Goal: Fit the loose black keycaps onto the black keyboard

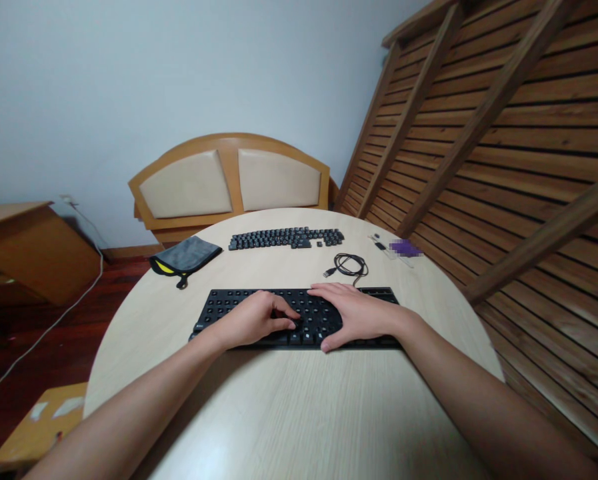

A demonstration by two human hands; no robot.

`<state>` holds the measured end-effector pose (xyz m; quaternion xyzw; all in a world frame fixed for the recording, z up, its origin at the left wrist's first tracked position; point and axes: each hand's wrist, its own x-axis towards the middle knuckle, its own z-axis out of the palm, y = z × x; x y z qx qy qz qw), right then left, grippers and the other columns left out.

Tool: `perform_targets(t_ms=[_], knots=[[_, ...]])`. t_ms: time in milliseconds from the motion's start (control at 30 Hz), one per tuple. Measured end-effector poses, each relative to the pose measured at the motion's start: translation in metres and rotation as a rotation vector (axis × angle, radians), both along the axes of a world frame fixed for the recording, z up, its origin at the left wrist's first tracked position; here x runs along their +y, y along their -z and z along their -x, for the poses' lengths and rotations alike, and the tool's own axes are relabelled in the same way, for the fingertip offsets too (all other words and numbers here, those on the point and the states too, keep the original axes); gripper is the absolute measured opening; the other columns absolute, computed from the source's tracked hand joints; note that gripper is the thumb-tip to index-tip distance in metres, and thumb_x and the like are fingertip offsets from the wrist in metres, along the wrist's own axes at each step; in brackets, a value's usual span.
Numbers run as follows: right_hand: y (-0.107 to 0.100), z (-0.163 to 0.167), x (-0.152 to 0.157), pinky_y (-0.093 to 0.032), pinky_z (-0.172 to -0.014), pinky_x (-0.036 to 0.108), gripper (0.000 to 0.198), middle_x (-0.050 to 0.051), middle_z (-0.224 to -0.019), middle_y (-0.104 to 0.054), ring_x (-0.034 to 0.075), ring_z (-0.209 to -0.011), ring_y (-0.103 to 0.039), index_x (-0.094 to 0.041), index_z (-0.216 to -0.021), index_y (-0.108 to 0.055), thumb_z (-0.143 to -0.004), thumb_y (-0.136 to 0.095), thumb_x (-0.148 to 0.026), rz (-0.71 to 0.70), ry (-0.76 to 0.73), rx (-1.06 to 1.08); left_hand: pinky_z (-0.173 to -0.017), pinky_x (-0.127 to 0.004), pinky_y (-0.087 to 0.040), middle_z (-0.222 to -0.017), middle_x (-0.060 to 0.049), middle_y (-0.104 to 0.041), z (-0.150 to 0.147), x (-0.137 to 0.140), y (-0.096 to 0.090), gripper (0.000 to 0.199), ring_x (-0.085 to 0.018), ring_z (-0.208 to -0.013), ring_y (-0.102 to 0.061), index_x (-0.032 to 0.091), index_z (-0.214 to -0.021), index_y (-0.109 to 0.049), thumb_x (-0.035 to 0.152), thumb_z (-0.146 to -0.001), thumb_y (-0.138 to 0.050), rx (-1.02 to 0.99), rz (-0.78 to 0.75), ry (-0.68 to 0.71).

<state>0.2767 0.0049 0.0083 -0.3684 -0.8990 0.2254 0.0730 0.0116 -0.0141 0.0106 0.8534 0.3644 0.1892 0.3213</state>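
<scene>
A black keyboard [311,321] lies lengthwise across the table in front of me, its key sockets bare of caps over most of the visible board. My left hand [259,318] reaches over its middle, thumb and index finger pinched on a small dark keycap [299,323] at the sockets; the fingers partly hide it. Spread over the right half is my right hand [353,312], with its fingers near the back edge and the thumb at the front edge. Behind the keyboard, loose black keycaps [273,238] are laid out in rows, and a single keycap [319,244] sits apart from them.
The keyboard's coiled USB cable [351,265] rests behind my right hand. A grey cloth pouch [189,257] with yellow lining is at the left of the round table [299,413]. Small tools [381,247] and a purple item [405,248] lie at the right. A slatted wooden panel [503,147] stands beyond.
</scene>
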Motion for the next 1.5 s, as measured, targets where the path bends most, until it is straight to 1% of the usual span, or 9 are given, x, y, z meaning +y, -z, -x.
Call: perform_targets(t_ms=[200, 333, 433, 533, 767, 933, 1100, 1333, 1500], knots=[[0.002, 0.000, 0.001, -0.026, -0.117, 0.051, 0.106, 0.014, -0.156, -0.039, 0.037, -0.143, -0.034, -0.021, -0.150, -0.042, -0.061, -0.080, -0.066, -0.011, -0.008, -0.011, -0.079, -0.028, -0.051, -0.097, -0.002, -0.077, 0.000, -0.002, 0.004, 0.013, -0.019, -0.085, -0.069, 0.024, -0.098, -0.078, 0.025, -0.088, -0.068, 0.060, -0.082, -0.006], [0.000, 0.001, 0.001, -0.026, -0.117, 0.052, 0.109, 0.014, -0.156, -0.039, 0.038, -0.142, -0.034, -0.021, -0.149, -0.042, -0.059, -0.080, -0.069, -0.006, -0.005, -0.013, -0.080, -0.030, -0.051, -0.097, -0.003, -0.077, -0.003, -0.006, 0.003, 0.015, -0.020, -0.086, -0.070, 0.024, -0.099, -0.078, 0.027, -0.088, -0.069, 0.171, -0.135, -0.065], [-0.002, 0.002, -0.001, -0.027, -0.116, 0.052, 0.109, 0.015, -0.155, -0.040, 0.038, -0.142, -0.035, -0.020, -0.149, -0.043, -0.059, -0.080, -0.069, -0.007, -0.005, -0.016, -0.081, -0.032, -0.051, -0.101, -0.003, -0.076, -0.005, -0.011, -0.001, 0.018, -0.022, -0.090, -0.070, 0.024, -0.102, -0.077, 0.026, -0.088, -0.066, 0.259, -0.191, -0.072], [-0.002, 0.002, -0.001, -0.027, -0.117, 0.052, 0.109, 0.014, -0.155, -0.040, 0.038, -0.142, -0.035, -0.020, -0.149, -0.042, -0.060, -0.080, -0.069, -0.010, -0.002, -0.027, -0.078, -0.032, -0.051, -0.104, -0.003, -0.075, -0.008, -0.015, -0.002, 0.019, -0.023, -0.093, -0.070, 0.023, -0.101, -0.077, 0.023, -0.090, -0.062, 0.309, -0.246, -0.066], [-0.001, 0.003, 0.000, -0.027, -0.117, 0.051, 0.110, 0.014, -0.155, -0.041, 0.037, -0.142, -0.035, -0.019, -0.149, -0.042, -0.059, -0.080, -0.070, -0.018, 0.000, -0.022, -0.069, -0.030, -0.050, -0.101, -0.003, -0.074, -0.015, -0.023, -0.005, 0.023, -0.021, -0.084, -0.070, 0.023, -0.100, -0.077, 0.017, -0.090, -0.057, 0.359, -0.319, -0.060], [-0.001, 0.003, 0.000, -0.027, -0.117, 0.051, 0.110, 0.014, -0.155, -0.040, 0.037, -0.142, -0.035, -0.019, -0.149, -0.042, -0.060, -0.079, -0.070, -0.026, -0.006, -0.018, -0.068, -0.031, -0.050, -0.100, -0.002, -0.075, -0.017, -0.024, -0.008, 0.021, -0.022, -0.081, -0.070, 0.025, -0.100, -0.077, 0.018, -0.086, -0.063, 0.370, -0.282, -0.129], [0.001, 0.002, 0.000, -0.027, -0.117, 0.052, 0.109, 0.014, -0.155, -0.041, 0.038, -0.142, -0.036, -0.021, -0.149, -0.043, -0.059, -0.080, -0.070, -0.018, -0.005, 0.000, -0.073, -0.032, -0.049, -0.095, -0.002, -0.076, -0.014, -0.017, -0.002, 0.013, -0.022, -0.083, -0.069, 0.025, -0.093, -0.078, 0.023, -0.086, -0.068, 0.314, -0.208, -0.181], [0.002, 0.001, 0.002, -0.027, -0.116, 0.052, 0.109, 0.014, -0.155, -0.040, 0.038, -0.141, -0.035, -0.022, -0.149, -0.042, -0.059, -0.079, -0.072, -0.019, -0.011, -0.008, -0.070, -0.025, -0.049, -0.084, -0.002, -0.074, -0.007, -0.002, -0.002, 0.012, -0.015, -0.075, -0.067, 0.019, -0.083, -0.077, 0.025, -0.087, -0.067, 0.148, -0.065, 0.020], [0.001, 0.002, 0.000, -0.027, -0.117, 0.051, 0.106, 0.014, -0.156, -0.039, 0.036, -0.142, -0.035, -0.020, -0.150, -0.041, -0.063, -0.079, -0.067, -0.022, -0.009, -0.029, -0.067, -0.026, -0.047, -0.090, -0.003, -0.073, -0.011, -0.008, -0.004, 0.013, -0.017, -0.078, -0.067, 0.020, -0.086, -0.077, 0.014, -0.087, -0.065, 0.299, -0.238, 0.008]])
